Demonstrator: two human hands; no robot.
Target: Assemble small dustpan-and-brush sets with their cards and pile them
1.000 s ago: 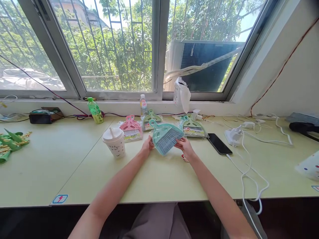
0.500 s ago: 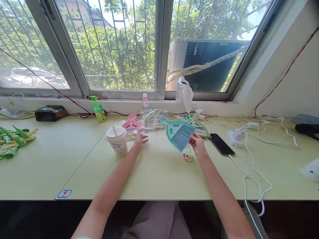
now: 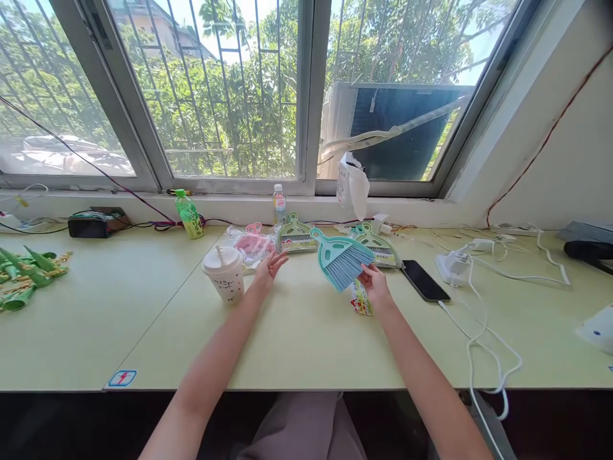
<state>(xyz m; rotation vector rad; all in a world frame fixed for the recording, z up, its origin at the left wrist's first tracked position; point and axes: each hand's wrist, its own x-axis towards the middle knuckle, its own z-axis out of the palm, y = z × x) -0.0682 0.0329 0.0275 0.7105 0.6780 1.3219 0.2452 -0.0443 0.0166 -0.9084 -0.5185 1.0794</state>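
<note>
My right hand [image 3: 375, 284] grips the lower right edge of a teal mini dustpan and brush set [image 3: 342, 255], tilted above the table with its grey bristles facing me. My left hand [image 3: 269, 268] is open, fingers apart, behind the lidded paper cup [image 3: 227, 281]. Just beyond its fingers lies a clear plastic bag [image 3: 249, 245] over a pink dustpan set [image 3: 253, 239], which is partly covered. A green dustpan set [image 3: 295, 235] stands at the back middle, and another green dustpan set [image 3: 378, 246] is partly hidden behind the teal one.
A colourful small packet [image 3: 361, 298] lies under my right hand. To the right are a black phone [image 3: 425, 281] and a white charger block [image 3: 453, 267] with loose cables. A green bottle [image 3: 189, 214], a clear bottle [image 3: 279, 204] and a tissue pack [image 3: 353, 185] stand near the window.
The clear plastic bag has shifted left, from the back middle onto the pink dustpan set, uncovering a green dustpan set. My left hand's fingers have spread. The teal set is lowered slightly.
</note>
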